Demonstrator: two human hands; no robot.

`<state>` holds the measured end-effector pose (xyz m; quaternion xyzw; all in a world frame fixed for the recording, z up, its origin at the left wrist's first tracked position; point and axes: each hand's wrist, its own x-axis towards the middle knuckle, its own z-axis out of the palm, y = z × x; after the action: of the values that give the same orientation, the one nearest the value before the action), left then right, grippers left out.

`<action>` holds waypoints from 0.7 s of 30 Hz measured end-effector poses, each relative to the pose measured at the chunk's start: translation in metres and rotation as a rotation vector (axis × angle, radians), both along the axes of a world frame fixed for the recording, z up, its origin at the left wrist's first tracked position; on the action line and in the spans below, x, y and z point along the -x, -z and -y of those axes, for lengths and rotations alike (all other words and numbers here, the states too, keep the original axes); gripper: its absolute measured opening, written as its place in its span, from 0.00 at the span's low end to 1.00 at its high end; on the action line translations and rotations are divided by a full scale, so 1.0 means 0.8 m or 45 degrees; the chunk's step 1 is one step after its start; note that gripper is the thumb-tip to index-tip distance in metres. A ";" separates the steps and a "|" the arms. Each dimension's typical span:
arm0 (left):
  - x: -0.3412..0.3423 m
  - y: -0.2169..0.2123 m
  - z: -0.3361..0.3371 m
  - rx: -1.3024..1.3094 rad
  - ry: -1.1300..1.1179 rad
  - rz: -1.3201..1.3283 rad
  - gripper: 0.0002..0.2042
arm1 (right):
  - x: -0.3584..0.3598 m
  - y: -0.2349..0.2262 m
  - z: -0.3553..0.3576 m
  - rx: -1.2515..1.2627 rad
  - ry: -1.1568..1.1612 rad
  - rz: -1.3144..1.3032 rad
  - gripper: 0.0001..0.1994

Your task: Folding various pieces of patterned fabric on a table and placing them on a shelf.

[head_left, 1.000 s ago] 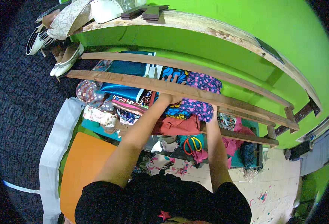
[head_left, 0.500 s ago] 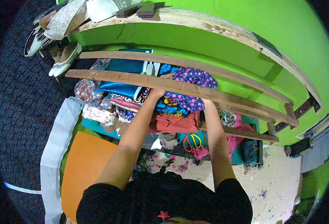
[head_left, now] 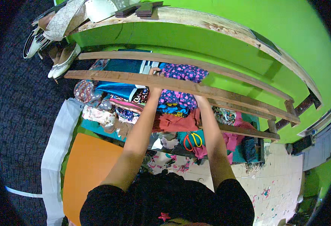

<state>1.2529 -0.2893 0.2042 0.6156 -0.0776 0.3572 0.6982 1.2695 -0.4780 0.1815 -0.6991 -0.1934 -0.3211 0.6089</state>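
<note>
Dark blue fabric with pink flowers (head_left: 182, 72) lies folded on a stack of cloth, seen above and below a wooden rail (head_left: 135, 78) that crosses in front. My left hand (head_left: 155, 71) is at the fabric's left edge, fingers curled against it and partly hidden by the rail. My right hand (head_left: 199, 98) reaches to the fabric's right side; its fingers are hidden behind the rail. Under the floral piece is black-and-blue fabric with yellow motifs (head_left: 175, 110), and below that a rust-red cloth (head_left: 176, 122).
Scissors with red and yellow handles (head_left: 193, 141) lie near the front edge. Folded patterned cloths (head_left: 126, 103) and shiny blue fabric (head_left: 118, 89) lie left. White shoes (head_left: 64, 62) stand at the rails' left end. A wooden shelf (head_left: 195, 20) runs above; scraps litter the floor (head_left: 274, 180).
The floral fabric has moved left and lies flatter and squarer on the stack. My right hand has moved slightly left with it; my left hand stays near the left edge.
</note>
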 end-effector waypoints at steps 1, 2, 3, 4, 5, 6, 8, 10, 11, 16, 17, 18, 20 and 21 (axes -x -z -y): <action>0.007 -0.002 0.004 -0.045 -0.131 -0.021 0.09 | -0.003 0.000 -0.003 0.039 0.047 0.009 0.32; 0.020 -0.010 0.003 -0.031 -0.189 -0.019 0.05 | -0.001 -0.001 -0.016 0.079 0.072 0.023 0.32; 0.021 -0.010 -0.001 -0.032 -0.195 -0.017 0.05 | 0.008 0.002 -0.019 0.119 0.100 0.037 0.32; 0.020 -0.006 -0.007 -0.152 -0.238 0.017 0.06 | 0.009 -0.001 -0.021 0.160 0.131 0.050 0.32; 0.017 -0.001 -0.010 -0.272 -0.279 0.051 0.07 | 0.012 -0.002 -0.024 0.159 0.128 0.051 0.32; 0.003 -0.001 -0.004 0.021 -0.116 0.400 0.07 | 0.015 -0.003 -0.026 0.400 0.284 -0.097 0.33; 0.012 0.001 -0.021 -0.283 -0.139 0.251 0.08 | 0.056 -0.049 -0.044 0.909 0.648 -0.327 0.29; 0.001 0.008 -0.040 -0.775 -0.254 0.205 0.10 | 0.064 -0.069 -0.046 0.833 0.842 -0.084 0.25; 0.002 0.005 -0.037 -0.777 -0.245 0.205 0.10 | 0.062 -0.069 -0.042 0.755 1.042 0.143 0.21; 0.019 -0.011 -0.023 -0.253 0.234 -0.297 0.16 | 0.056 -0.059 -0.038 0.658 0.634 0.369 0.19; 0.025 -0.019 -0.017 -0.323 0.118 -0.347 0.17 | 0.054 -0.061 -0.037 0.656 0.636 0.373 0.19; 0.043 -0.034 -0.014 -0.341 0.208 -0.320 0.19 | 0.048 -0.060 -0.034 0.829 0.390 0.417 0.19; 0.056 -0.037 -0.019 -0.426 0.173 -0.276 0.19 | 0.026 -0.041 -0.031 0.946 -0.044 0.395 0.19; 0.059 -0.039 -0.018 -0.510 0.153 -0.231 0.19 | 0.004 -0.020 -0.024 0.947 -0.037 0.397 0.19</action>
<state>1.2055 -0.2752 0.2354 0.7658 -0.1205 0.2357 0.5861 1.2661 -0.4585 0.1974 -0.8118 -0.3963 -0.3230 0.2820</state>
